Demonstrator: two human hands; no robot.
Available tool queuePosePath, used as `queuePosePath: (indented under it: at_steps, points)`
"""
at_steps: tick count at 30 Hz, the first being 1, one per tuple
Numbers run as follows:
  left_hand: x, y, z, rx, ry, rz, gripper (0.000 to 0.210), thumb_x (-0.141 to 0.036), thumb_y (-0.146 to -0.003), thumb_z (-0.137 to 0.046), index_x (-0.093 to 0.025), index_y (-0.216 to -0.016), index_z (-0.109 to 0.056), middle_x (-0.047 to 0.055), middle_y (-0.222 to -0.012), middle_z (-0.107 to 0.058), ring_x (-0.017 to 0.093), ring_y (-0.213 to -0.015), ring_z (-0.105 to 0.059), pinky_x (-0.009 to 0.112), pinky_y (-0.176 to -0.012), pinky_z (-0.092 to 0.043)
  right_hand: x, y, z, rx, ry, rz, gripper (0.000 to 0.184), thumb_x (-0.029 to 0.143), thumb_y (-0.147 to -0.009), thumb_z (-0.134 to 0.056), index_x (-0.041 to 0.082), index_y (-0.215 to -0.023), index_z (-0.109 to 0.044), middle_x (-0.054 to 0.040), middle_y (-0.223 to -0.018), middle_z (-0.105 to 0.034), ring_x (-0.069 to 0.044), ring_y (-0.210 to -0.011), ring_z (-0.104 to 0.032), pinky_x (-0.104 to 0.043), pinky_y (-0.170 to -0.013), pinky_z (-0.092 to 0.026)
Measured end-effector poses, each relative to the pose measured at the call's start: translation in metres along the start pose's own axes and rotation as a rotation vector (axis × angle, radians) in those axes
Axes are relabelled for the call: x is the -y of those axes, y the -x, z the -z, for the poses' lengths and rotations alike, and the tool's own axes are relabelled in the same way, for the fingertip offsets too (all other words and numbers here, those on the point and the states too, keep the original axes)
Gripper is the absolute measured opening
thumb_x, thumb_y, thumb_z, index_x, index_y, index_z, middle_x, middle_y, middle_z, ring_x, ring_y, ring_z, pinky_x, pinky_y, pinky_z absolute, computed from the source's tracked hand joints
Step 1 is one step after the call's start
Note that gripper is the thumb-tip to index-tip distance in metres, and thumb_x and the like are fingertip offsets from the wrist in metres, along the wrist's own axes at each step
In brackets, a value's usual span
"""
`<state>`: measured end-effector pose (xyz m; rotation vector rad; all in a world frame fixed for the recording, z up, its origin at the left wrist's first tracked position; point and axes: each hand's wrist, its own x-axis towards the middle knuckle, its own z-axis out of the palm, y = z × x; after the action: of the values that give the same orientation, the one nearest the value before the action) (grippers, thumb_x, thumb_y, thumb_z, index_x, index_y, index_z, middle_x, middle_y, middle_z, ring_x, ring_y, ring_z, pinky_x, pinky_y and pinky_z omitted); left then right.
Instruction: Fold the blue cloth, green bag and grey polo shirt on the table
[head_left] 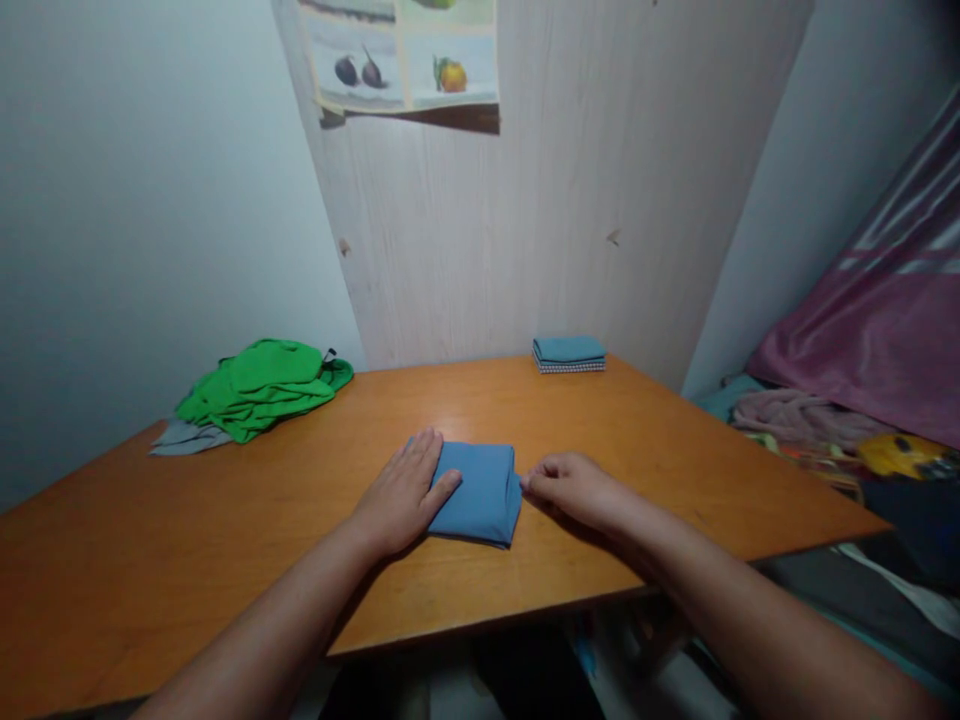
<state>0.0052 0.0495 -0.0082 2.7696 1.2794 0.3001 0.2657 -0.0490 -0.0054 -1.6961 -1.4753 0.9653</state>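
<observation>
A blue cloth (475, 492), folded into a thick square, lies on the wooden table (315, 545) in front of me. My left hand (401, 495) rests flat over its left side, thumb reaching onto the top face. At the opposite edge, my right hand (566, 487) is closed in a pinch on a small piece of the cloth that sticks out from its right side. Layers of the fold show along that right edge. What kind of garment or fabric it is cannot be made out.
Green crumpled clothing (262, 385) lies at the back left, with a grey cloth (187, 438) partly under it. A folded stack of teal and checked cloth (569, 354) sits at the back right. Beyond the table's right edge are a pink curtain (877, 290) and piled items.
</observation>
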Motion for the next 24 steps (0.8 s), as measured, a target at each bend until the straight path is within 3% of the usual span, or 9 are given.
queuePosePath:
  at_steps: [4,9,15,19,22,24]
  points:
    - [-0.001,0.002,0.001,-0.003,-0.010,0.004,0.087,-0.069,-0.099,-0.015,-0.008,-0.160,-0.024,0.016,-0.166,-0.018,0.026,-0.155,-0.015,0.045,-0.125,-0.016,0.007,-0.012,-0.007,0.100,-0.097,-0.047,0.026,0.031,-0.077,-0.066,0.022,-0.059,-0.049,0.0058,-0.044,-0.044,-0.008,-0.038,-0.034,-0.024,-0.039,-0.020]
    - [0.000,0.002,0.000,-0.006,-0.023,0.000,0.084,-0.067,-0.100,-0.017,-0.010,-0.161,-0.023,0.014,-0.167,-0.018,0.026,-0.155,-0.014,0.045,-0.125,-0.015,0.010,-0.025,-0.011,0.079,-0.279,0.005,0.012,0.017,-0.070,-0.062,0.021,-0.065,-0.052,0.0070,-0.050,-0.050,-0.007,-0.040,-0.043,-0.021,-0.040,-0.032]
    - [0.001,0.002,-0.001,0.009,-0.025,0.014,0.082,-0.067,-0.100,-0.018,-0.013,-0.162,-0.020,0.012,-0.167,-0.017,0.026,-0.155,-0.013,0.047,-0.125,-0.016,0.009,-0.030,-0.005,0.246,-0.104,0.005,0.010,0.016,-0.067,-0.059,0.021,-0.061,-0.053,0.0074,-0.046,-0.048,-0.008,-0.038,-0.045,-0.021,-0.038,-0.029]
    - [0.000,0.004,0.000,-0.003,-0.040,0.011,0.083,-0.069,-0.099,-0.020,-0.015,-0.162,-0.019,0.012,-0.167,-0.019,0.027,-0.155,-0.013,0.050,-0.124,-0.017,0.009,-0.035,-0.012,0.151,-0.232,0.091,0.007,0.022,-0.069,-0.061,0.020,-0.063,-0.057,0.0073,-0.047,-0.045,-0.008,-0.040,-0.038,-0.022,-0.041,-0.025]
    - [-0.002,0.005,0.001,0.001,-0.054,0.012,0.083,-0.069,-0.099,-0.021,-0.016,-0.162,-0.020,0.011,-0.167,-0.017,0.027,-0.155,-0.013,0.051,-0.125,-0.015,0.009,-0.041,-0.018,0.079,-0.396,0.235,0.011,0.030,-0.073,-0.063,0.019,-0.069,-0.062,0.0050,-0.057,-0.052,-0.009,-0.051,-0.042,-0.022,-0.049,-0.033]
    - [-0.002,0.006,0.001,0.007,-0.060,0.011,0.082,-0.069,-0.099,-0.021,-0.016,-0.162,-0.020,0.011,-0.167,-0.016,0.027,-0.155,-0.012,0.052,-0.125,-0.013,0.008,-0.044,-0.019,0.047,-0.336,0.302,0.013,0.031,-0.075,-0.064,0.020,-0.068,-0.064,0.0029,-0.061,-0.057,-0.012,-0.058,-0.049,-0.024,-0.055,-0.038]
